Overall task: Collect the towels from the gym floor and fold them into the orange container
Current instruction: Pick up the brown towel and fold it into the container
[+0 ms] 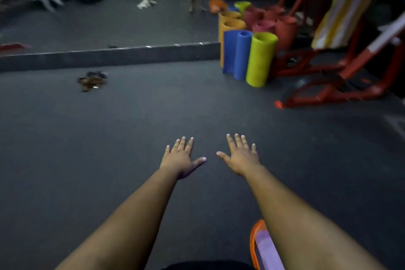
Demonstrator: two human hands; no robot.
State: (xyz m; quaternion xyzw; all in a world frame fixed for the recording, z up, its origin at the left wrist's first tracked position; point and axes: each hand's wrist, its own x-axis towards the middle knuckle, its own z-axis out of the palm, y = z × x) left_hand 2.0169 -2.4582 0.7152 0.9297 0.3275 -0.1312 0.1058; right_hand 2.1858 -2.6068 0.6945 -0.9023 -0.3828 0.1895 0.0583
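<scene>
Towels come first: from my seat I see one dark, crumpled towel [92,80] lying on the gym floor [153,116] well ahead and to the left of both hands, near the low dark ledge [109,55]. My left hand [180,160] and right hand [241,158] are stretched forward side by side, apart, palms down; the fingers [237,141] are straight and spread, grasping nothing. Below my right forearm, at the bottom edge, sits the orange container [254,239]; only its rim and part of the inside show, with something pale purple [267,250] lying in it, and I cannot tell what. Farther out on the right stand upright rolled mats: I count two blue [236,55], one green [260,59] in front, two yellow-orange [230,26] behind, several red ones [282,28] too crowded to count. Red metal equipment frames [328,85] stand beside them. Above the ledge is a mirror [109,24] showing one pale crumpled cloth [145,3]; everything there is blurred.
</scene>
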